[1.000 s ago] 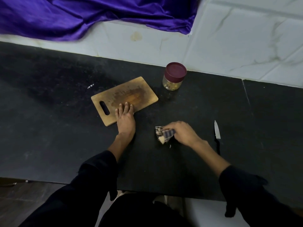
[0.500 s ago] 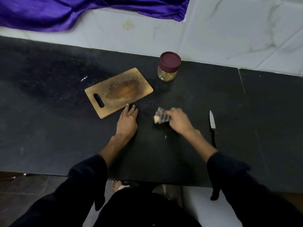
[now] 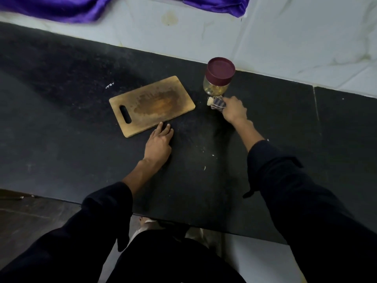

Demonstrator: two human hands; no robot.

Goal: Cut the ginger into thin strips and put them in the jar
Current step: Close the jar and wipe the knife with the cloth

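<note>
Upright lidded jar [image 3: 218, 78] of pale strips at the counter's back edge, maroon-capped.

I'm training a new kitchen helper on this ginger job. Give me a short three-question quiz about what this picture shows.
1. True or false: the jar has its maroon lid on.
2. What does the right hand hold? A) a knife B) a striped cloth C) a spoon
3. Fill in: the left hand rests on the black counter, fingertips at the edge of the wooden ______.

Key: 1 true. 2 B, the striped cloth, beside the jar's base. 3 cutting board.
</note>
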